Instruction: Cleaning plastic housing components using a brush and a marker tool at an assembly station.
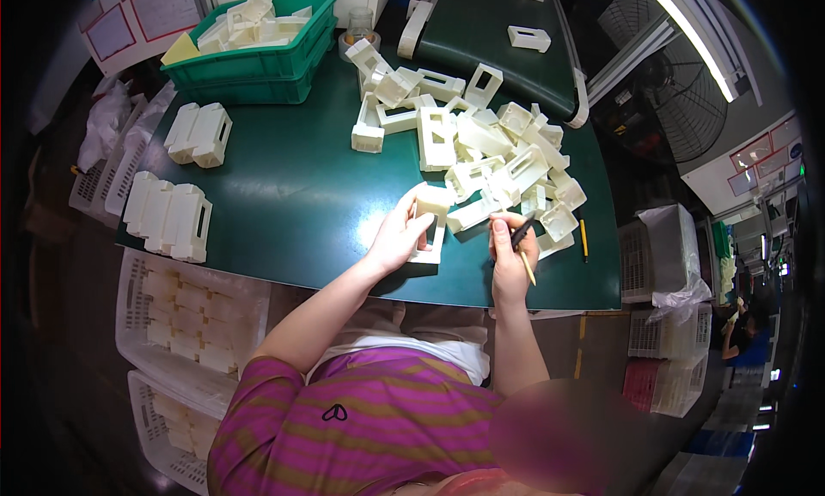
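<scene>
Cream plastic frame part (427, 225) stands on green bench (284, 195), left hand (397, 236) fingers wrapped round it, right hand (510, 257) pinching thin trimming tool (522, 243); tool tip could slip & nick thumb w/ loose grip.

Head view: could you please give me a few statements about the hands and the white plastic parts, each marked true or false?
1. The left hand holds a white frame part. True.
2. The right hand is empty. False: it holds a slim tool with a dark handle.
3. The green crate is empty. False: it holds white parts.
4. A loose pile of white parts lies on the green table. True.
5. The finished rows lie on the person's right. False: they lie on the left.
</scene>
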